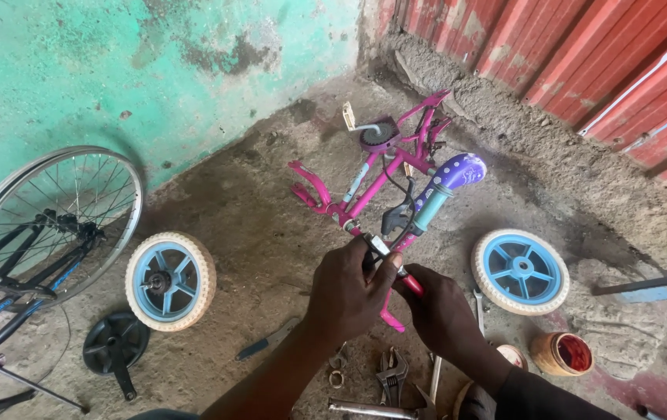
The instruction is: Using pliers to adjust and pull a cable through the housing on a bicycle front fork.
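pink child's bicycle frame [384, 167] lies on the floor, long axis running away from the person. left hand [349, 292] closed around its near handlebar end; right hand [442, 311], just right of it, grips a red-handled tool [410, 281] touching that end.

Spoked wheel [46, 225] cut off at left; right fingers [415, 278] mostly hidden.

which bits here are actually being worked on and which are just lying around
In hand: left hand and right hand on the handlebar stem of the pink bike frame.

Lying about: two blue wheels, spoked wheel, black chainring, pliers, grease tub.
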